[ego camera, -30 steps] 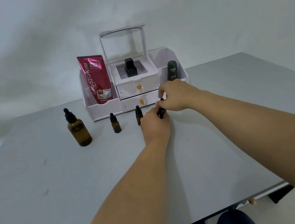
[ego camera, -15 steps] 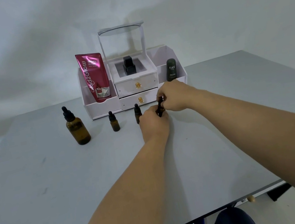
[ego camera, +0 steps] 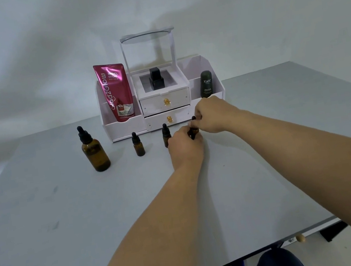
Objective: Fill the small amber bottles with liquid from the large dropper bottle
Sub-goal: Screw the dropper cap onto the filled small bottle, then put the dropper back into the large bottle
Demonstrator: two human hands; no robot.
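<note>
The large amber dropper bottle [ego camera: 94, 151] stands capped at the left of the grey table [ego camera: 91, 216]. Two small amber bottles with black dropper caps stand right of it, one [ego camera: 138, 145] apart and one [ego camera: 166, 134] just beside my left hand [ego camera: 185, 147]. That hand is wrapped around a third small bottle [ego camera: 193, 131], mostly hidden. My right hand [ego camera: 211, 114] pinches this bottle's black dropper cap [ego camera: 193, 121] from above.
A white organiser [ego camera: 210, 66] with two drawers stands behind the bottles. It holds a pink tube [ego camera: 115, 91], a black square bottle [ego camera: 156, 79] and a dark green bottle [ego camera: 206, 84]. The table's near edge runs at the lower right, with dark objects under it.
Both hands stay on the third small bottle, with small shifts of the fingers on its cap. The view has tilted slightly; nothing else moved.
</note>
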